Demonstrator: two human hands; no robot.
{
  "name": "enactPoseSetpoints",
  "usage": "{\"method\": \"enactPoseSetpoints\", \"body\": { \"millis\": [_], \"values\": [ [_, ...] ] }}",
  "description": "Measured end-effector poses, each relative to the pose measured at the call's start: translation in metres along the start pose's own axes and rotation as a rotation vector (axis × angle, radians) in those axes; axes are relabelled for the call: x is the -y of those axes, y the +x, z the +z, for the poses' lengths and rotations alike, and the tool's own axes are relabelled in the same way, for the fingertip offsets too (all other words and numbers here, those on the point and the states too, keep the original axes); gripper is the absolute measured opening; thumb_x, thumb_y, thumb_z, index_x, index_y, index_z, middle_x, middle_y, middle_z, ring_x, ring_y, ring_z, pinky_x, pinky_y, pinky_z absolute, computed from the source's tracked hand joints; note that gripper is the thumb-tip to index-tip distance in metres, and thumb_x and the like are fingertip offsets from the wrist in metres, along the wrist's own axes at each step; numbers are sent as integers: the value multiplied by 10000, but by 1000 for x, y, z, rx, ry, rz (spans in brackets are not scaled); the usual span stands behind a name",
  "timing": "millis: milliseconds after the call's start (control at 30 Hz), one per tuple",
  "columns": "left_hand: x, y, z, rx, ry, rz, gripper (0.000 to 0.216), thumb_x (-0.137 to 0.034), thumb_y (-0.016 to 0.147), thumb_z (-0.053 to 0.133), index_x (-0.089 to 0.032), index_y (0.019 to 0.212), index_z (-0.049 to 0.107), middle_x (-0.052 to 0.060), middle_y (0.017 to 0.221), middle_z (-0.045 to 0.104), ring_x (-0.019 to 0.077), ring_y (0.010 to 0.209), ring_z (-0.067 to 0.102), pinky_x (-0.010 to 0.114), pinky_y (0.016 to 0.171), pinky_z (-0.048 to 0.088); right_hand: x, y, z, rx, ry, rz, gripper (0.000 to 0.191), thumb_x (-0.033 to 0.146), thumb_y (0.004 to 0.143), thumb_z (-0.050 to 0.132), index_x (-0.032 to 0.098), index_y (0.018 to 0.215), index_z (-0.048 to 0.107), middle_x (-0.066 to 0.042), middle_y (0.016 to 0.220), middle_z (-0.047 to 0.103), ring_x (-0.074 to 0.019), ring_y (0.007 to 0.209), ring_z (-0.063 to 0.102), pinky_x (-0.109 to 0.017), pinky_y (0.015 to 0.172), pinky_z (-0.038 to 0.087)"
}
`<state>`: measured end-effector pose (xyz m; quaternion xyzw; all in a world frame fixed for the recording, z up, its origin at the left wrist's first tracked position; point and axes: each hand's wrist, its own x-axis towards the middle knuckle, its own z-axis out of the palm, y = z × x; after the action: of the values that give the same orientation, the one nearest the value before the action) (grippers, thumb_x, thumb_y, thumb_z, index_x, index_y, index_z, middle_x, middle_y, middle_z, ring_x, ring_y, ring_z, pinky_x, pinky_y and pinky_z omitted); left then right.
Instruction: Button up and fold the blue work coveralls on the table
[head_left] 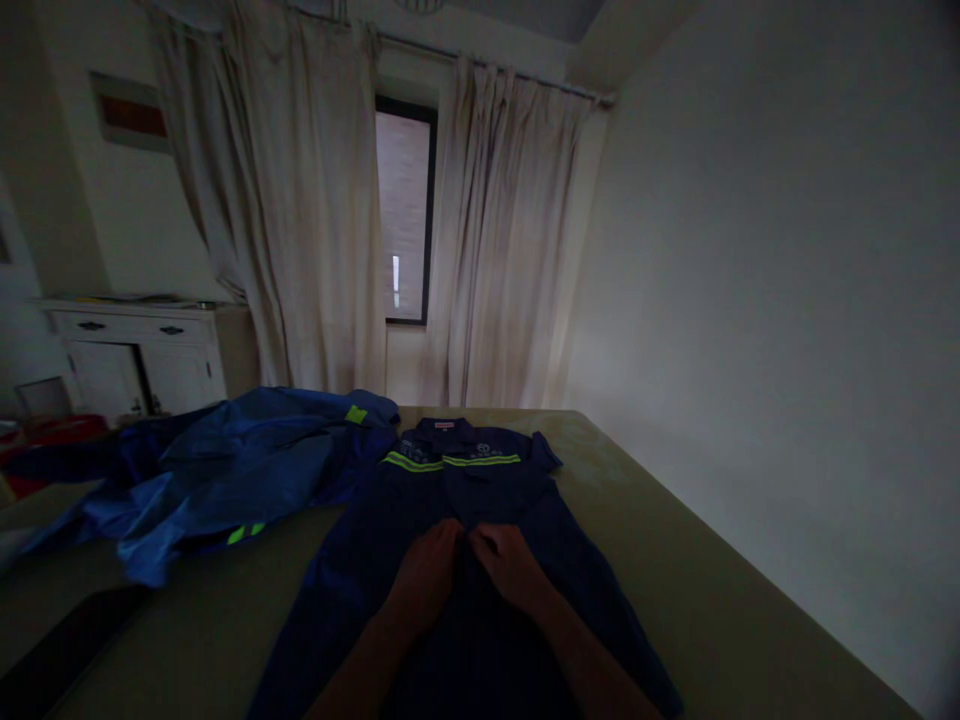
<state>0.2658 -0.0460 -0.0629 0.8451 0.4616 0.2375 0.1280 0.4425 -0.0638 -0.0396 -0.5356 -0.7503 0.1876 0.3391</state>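
Dark navy coveralls with short sleeves lie face up on a greenish table, collar at the far end. A yellow-green stripe runs across the chest, with pale lettering above it. My left hand and my right hand meet over the front placket near the waist, a small gap between them. Both have bent fingers pinched at the coveralls' front opening. The fingertips are dim, so the exact bit of cloth or fastener in them is hard to make out.
A crumpled blue garment with yellow-green patches lies at the left of the table. A dark flat object is at the near left. Behind stand a white cabinet and curtains; a white wall flanks the right.
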Motion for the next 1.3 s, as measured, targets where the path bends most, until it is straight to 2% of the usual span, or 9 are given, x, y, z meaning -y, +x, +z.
{"method": "enactPoseSetpoints", "body": {
  "millis": [100, 200, 467, 600, 800, 900, 1033, 1200, 1300],
  "values": [
    [0, 1, -3, -2, -113, -14, 230, -114, 982, 350, -225, 984, 551, 57, 1034, 664, 191, 952, 621, 298, 856, 443, -3, 1, 0, 20, 70, 6, 158, 164, 890, 551, 197, 865, 704, 5, 792, 724, -161, 739, 650, -238, 679, 417],
    [2, 3, -5, -23, -260, -14, 208, -126, 958, 372, -239, 929, 544, 39, 971, 672, 187, 924, 629, 293, 837, 451, -6, 0, 1, 36, 86, -10, 175, 110, 830, 577, 198, 920, 698, 2, 828, 722, -164, 764, 658, -237, 687, 429],
    [4, 2, -6, -103, -459, -61, 83, -257, 947, 469, -245, 983, 543, -4, 841, 682, 170, 776, 660, 281, 728, 446, -3, 1, 8, -33, -122, -4, 131, 113, 841, 623, 210, 903, 684, -14, 911, 680, -166, 850, 643, -244, 767, 430],
    [8, 6, -4, -99, -549, -140, 201, -416, 923, 540, -241, 1021, 552, -3, 855, 708, 186, 804, 684, 288, 725, 470, -2, 2, 8, -31, -137, -13, 75, 151, 878, 634, 209, 860, 679, -3, 877, 659, -157, 810, 627, -243, 735, 410],
    [19, 11, -5, -58, -702, -145, 263, -376, 833, 605, -217, 1038, 563, -5, 798, 686, 192, 786, 669, 294, 719, 480, -2, 3, 3, -55, -56, -39, 67, 160, 873, 660, 212, 861, 701, 7, 860, 668, -146, 799, 632, -239, 744, 414],
    [21, 12, -7, -30, -645, -117, 234, -367, 832, 602, -206, 1000, 625, 9, 834, 689, 190, 805, 657, 294, 739, 484, -2, 5, 5, -80, -32, -18, 62, 149, 860, 667, 204, 858, 697, 3, 855, 680, -148, 796, 635, -237, 738, 425],
    [15, 11, -11, 42, -471, -74, 261, -268, 848, 577, -216, 1082, 681, 0, 828, 682, 185, 786, 637, 289, 726, 464, -4, 6, 11, -92, -27, 57, 54, 149, 864, 665, 190, 876, 698, -5, 838, 696, -153, 793, 642, -238, 729, 436],
    [-1, 5, -16, 30, -87, -43, 272, -194, 908, 547, -262, 1135, 683, 37, 997, 720, 215, 969, 661, 324, 875, 463, -5, 7, 14, -86, 35, 142, 97, 225, 891, 647, 179, 882, 732, -27, 815, 729, -174, 775, 666, -251, 698, 448],
    [-11, 2, -18, 43, 133, -37, 243, -210, 948, 521, -249, 1120, 688, 77, 1054, 726, 250, 1003, 668, 356, 887, 471, -6, 7, 15, -66, 115, 199, 124, 233, 878, 642, 176, 863, 751, -34, 798, 749, -182, 755, 685, -251, 667, 453]
  ]
}}
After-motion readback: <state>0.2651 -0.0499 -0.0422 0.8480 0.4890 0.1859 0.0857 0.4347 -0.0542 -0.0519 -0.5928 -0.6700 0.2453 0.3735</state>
